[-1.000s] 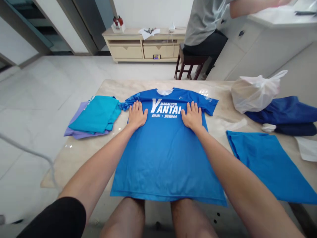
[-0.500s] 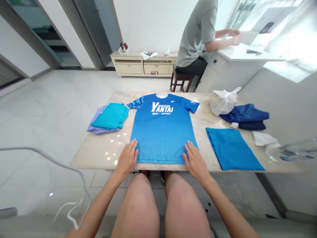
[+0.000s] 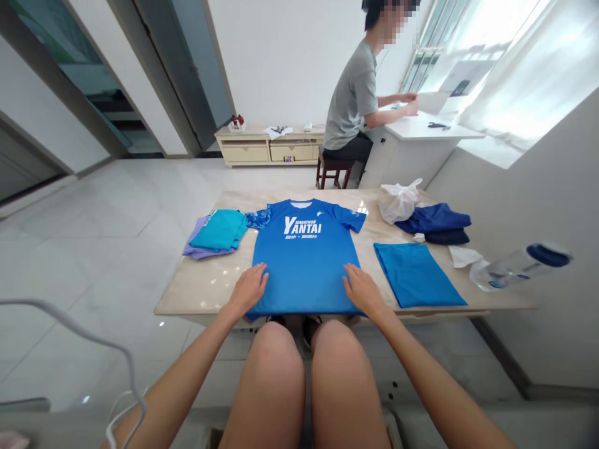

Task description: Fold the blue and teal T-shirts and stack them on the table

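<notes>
A blue T-shirt [image 3: 304,262] with white "MARATHON YANTAI" lettering lies flat, front up, in the middle of the beige table [image 3: 206,293]. My left hand [image 3: 249,288] rests palm down on the shirt's lower left corner near the hem. My right hand [image 3: 361,290] lies flat on the lower right corner. Both hands have their fingers spread and hold nothing. The hem reaches the table's near edge, above my knees.
Folded teal and purple clothes [image 3: 218,232] lie left of the shirt. A folded blue cloth [image 3: 416,274], a white plastic bag [image 3: 397,201], dark blue garments [image 3: 437,222] and a tipped clear bottle [image 3: 519,267] sit to the right. Another person [image 3: 353,106] sits at a white desk behind.
My hands slid from the shirt's chest down to its hem corners. The view pulled back and rose, showing more of the room and the bottle.
</notes>
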`<state>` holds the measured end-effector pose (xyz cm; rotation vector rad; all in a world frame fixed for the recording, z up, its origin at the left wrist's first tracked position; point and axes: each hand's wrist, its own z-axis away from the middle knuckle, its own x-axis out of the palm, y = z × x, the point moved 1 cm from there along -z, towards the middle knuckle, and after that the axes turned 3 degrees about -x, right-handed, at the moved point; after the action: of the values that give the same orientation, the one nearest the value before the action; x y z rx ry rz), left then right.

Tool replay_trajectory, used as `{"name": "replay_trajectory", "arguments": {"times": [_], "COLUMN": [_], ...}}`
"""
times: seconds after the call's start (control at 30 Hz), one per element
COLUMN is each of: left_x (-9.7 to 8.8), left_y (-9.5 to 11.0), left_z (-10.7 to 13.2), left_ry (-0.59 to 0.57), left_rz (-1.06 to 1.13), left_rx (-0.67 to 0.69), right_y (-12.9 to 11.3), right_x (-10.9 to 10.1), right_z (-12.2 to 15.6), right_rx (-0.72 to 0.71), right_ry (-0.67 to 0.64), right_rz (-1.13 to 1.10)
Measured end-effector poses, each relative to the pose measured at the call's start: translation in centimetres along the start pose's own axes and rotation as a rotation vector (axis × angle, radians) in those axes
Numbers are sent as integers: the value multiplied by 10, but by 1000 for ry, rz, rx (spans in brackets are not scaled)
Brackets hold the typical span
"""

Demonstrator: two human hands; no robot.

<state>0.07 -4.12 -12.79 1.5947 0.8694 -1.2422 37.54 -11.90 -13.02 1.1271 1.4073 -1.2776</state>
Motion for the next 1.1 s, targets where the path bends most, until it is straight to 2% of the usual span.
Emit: {"name": "replay_trajectory", "arguments": {"times": [0.1, 0.17, 0.3, 0.4, 0.5, 0.6, 0.7, 0.8, 0.9, 1.0, 1.1], "left_x": [35, 50, 53, 52, 58, 63, 61, 48, 29, 17, 26], "left_y": [4, 6, 8, 5, 2, 2, 6, 13, 20, 26, 29], "left_z": [-34, -56, -102, -117, -100, -66, -29, -4, 4, -4, -9], "left_ry": [36, 60, 63, 59, 119, 177, 155, 95, -10, -97, -1], "left_rz": [9, 14, 51, 90, 134, 149, 103, -4, -117, -143, -70], "left_rx": [-25, -25, 26, 20, -23, -64, -62, -34, -51, -73, -53], "right_y": [-2, 1, 16, 22, 17, 7, -2, -8, -12, -13, -12], "right_x": [36, 52, 53, 51, 59, 67, 67, 57, 37, 21, 26], "right_z": [-37, -54, -79, -87, -78, -54, -24, -2, 3, -8, -17], "right_rx": [6, 22, 60, 73, 76, 86, 92, 96, 102, 116, 147], "right_ry": [97, 121, 150, 128, 101, 109, 111, 65, -30, -64, 27], "right_rz": [-36, -27, 26, 53, 51, 34, 34, 46, 51, 27, 18]}}
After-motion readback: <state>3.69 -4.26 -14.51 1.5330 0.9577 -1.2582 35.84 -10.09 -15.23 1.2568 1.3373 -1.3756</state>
